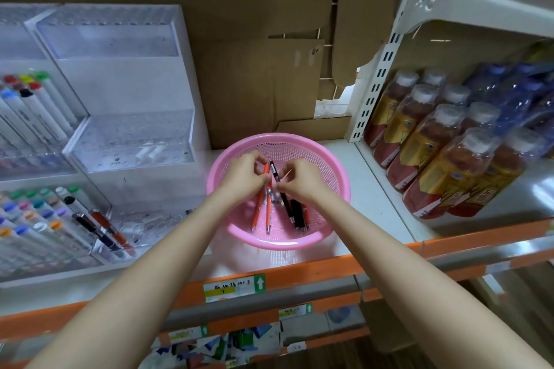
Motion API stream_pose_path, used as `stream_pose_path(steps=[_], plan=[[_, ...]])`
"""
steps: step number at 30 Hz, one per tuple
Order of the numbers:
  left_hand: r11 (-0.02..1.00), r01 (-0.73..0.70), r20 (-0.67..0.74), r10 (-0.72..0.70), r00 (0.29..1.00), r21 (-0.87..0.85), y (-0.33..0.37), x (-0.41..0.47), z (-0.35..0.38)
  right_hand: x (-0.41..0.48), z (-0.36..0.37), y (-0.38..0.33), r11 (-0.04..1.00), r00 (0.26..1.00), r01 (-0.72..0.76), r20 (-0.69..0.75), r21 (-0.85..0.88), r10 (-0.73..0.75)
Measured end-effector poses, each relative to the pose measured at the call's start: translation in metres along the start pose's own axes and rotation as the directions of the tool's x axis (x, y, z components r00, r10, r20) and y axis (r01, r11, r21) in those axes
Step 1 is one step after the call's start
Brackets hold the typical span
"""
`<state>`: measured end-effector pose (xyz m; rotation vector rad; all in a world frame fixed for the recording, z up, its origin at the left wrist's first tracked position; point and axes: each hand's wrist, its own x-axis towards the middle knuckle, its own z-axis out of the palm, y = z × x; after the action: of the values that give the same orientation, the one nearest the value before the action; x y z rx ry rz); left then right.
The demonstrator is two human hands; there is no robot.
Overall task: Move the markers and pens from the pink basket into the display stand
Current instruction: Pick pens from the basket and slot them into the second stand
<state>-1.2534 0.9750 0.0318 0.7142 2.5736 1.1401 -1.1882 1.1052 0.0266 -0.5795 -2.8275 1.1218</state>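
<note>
I had both hands down inside the pink basket (271,244), which sat on the white shelf (374,198) just beside the display stand (126,75); the fingers (260,179) of my left hand (243,177) were curled round the upper ends of two orange pens (257,213), and my right hand (303,180) pinched the black pen (285,204) that crossed them near its top.

To my mind the step in hand was gathering a bundle; I judged it best to square the barrels so that all tips pointed one way, pass the black one across into the left grip, and lift straight up over the rim before swinging left; a loose pen could slip back through the crossing.

As for containers: the basket held those three pens, their tips resting on the mesh bottom, plus a few dark pens (299,217) lying together towards its right side; I saw no markers in it, so I took the task for well along. The stand's left tiers were packed with white-barrelled markers (36,108) with coloured caps; the low front tier carried a few pens (103,229), with open holes just beside them; the clear right-hand tiers looked nearly bare, though something pale lay in the middle one and I could not tell what.
</note>
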Motion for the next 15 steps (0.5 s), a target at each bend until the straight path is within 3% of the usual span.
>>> stream_pose_path(steps=[8,15], plan=[[0.992,-0.124,-0.031,0.123,0.992,-0.024,0.005,-0.019,-0.008,-0.015,-0.006,-0.004,0.979,0.995,0.071,-0.083,0.191,-0.056],[0.971,-0.231,-0.128,0.222,0.967,-0.060,0.008,-0.035,-0.023,-0.030,-0.009,-0.016,0.965,0.958,0.256,-0.144,0.050,-0.247]])
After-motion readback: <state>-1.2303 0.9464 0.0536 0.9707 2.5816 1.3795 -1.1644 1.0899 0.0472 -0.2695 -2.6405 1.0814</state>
